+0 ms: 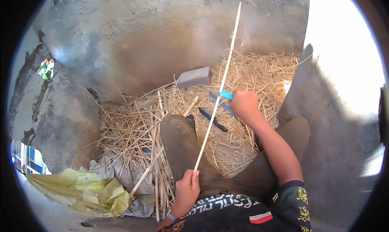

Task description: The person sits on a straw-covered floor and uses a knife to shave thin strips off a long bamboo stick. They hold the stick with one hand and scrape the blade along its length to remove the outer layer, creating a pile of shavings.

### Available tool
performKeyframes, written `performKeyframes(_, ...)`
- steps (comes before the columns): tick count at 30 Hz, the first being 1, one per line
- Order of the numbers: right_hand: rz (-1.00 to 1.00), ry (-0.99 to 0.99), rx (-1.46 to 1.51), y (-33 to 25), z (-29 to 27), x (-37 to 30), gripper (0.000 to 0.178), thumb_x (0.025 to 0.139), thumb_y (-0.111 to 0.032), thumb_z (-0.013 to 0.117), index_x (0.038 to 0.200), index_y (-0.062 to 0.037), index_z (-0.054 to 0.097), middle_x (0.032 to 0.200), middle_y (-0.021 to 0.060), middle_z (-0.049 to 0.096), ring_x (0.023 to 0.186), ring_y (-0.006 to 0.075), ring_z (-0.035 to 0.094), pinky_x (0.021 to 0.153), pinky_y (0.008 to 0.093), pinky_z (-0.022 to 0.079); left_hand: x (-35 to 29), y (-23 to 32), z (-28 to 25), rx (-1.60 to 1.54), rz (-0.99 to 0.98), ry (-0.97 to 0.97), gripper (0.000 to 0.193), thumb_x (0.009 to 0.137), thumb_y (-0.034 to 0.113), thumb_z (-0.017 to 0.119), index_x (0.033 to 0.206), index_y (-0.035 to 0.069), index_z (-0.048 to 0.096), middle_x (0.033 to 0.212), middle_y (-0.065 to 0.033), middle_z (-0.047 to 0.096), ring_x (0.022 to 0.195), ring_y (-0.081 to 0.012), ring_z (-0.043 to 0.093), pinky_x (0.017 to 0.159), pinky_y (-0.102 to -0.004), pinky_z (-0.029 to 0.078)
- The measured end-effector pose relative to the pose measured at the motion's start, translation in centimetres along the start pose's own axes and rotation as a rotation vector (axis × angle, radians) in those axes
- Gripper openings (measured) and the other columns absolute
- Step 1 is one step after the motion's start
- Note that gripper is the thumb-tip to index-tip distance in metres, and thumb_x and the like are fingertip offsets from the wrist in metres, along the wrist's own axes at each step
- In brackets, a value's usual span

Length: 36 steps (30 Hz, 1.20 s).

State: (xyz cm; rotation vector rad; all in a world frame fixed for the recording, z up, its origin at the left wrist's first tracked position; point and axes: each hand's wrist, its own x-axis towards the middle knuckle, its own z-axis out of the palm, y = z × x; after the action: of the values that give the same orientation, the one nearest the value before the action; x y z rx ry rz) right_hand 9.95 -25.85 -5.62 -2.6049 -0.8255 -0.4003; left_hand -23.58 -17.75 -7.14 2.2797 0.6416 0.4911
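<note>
A long, thin pale stick [209,131], probably bamboo, slants up from my lap towards the wall, with fine curled shavings [239,42] hanging near its upper part. Its lower end is gripped in my left hand [186,191], close to my body. My right hand [244,104] is closed on a small blue object [226,95] that meets the stick partway up; its full shape is hidden by the fingers. Just below that hand is a grey blade [222,105], and I cannot tell what it joins. A black knife [213,119] lies on the shavings between my legs.
A grey brick [194,78] stands by the far wall [162,33]. Loose shavings [263,74] cover the floor ahead. At my left lie several pale sticks [139,130] and a crumpled yellow sack [85,191]. Another wall [336,122] rises at my right.
</note>
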Motion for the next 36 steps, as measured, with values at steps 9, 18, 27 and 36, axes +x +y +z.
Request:
performKeyframes(9, -0.141, -0.217, 0.043, -3.7, 2.9, -1.4, 0.017, 0.081, -0.018, 0.063, 0.073, -0.0070, 0.073, 0.067, 0.0137, 0.070, 0.063, 0.0285, 0.072, 0.058, 0.0385, 0.056, 1.0, -0.9, 1.0, 0.077, 0.025, 0.091, 0.016, 0.100, 0.013, 0.058, 0.089, 0.003, 0.056, 0.059, -0.0187, 0.057, 0.053, -0.0378, 0.062, 0.046, -0.0435, 0.042)
performKeyframes(18, 0.338, 0.082, 0.089, 2.8, -0.2, 3.6, 0.018, 0.083, -0.019, 0.065, 0.081, -0.0041, 0.075, 0.073, 0.0152, 0.071, 0.066, 0.0283, 0.071, 0.061, 0.0391, 0.056, -1.9, -3.1, 0.7, 0.084, 0.114, 0.023, 0.014, 0.097, 0.012, 0.062, 0.087, 0.004, 0.059, 0.058, -0.0150, 0.058, 0.050, -0.0320, 0.061, 0.046, -0.0394, 0.043)
performKeyframes(27, -0.247, -0.146, 0.062, -4.5, 1.2, -4.5, 0.013, 0.072, -0.019, 0.069, 0.069, -0.0077, 0.072, 0.064, 0.0124, 0.068, 0.056, 0.0304, 0.069, 0.054, 0.0411, 0.055, -1.1, -4.1, 1.0, -0.423, -0.251, 0.028, 0.020, 0.101, 0.018, 0.062, 0.088, 0.003, 0.060, 0.056, 0.0041, 0.049, 0.047, -0.0037, 0.038, 0.044, -0.0243, 0.029)
performKeyframes(36, -0.286, 0.318, 0.309, -2.9, 1.4, -4.2, 0.013, 0.083, -0.014, 0.070, 0.078, -0.0025, 0.067, 0.081, 0.0147, 0.060, 0.075, 0.0325, 0.062, 0.063, 0.0421, 0.052, -1.3, -3.5, 0.4, -0.465, -0.255, -0.031, 0.026, 0.101, 0.019, 0.063, 0.082, 0.007, 0.050, 0.060, 0.0085, 0.041, 0.056, 0.0011, 0.030, 0.047, -0.0206, 0.024)
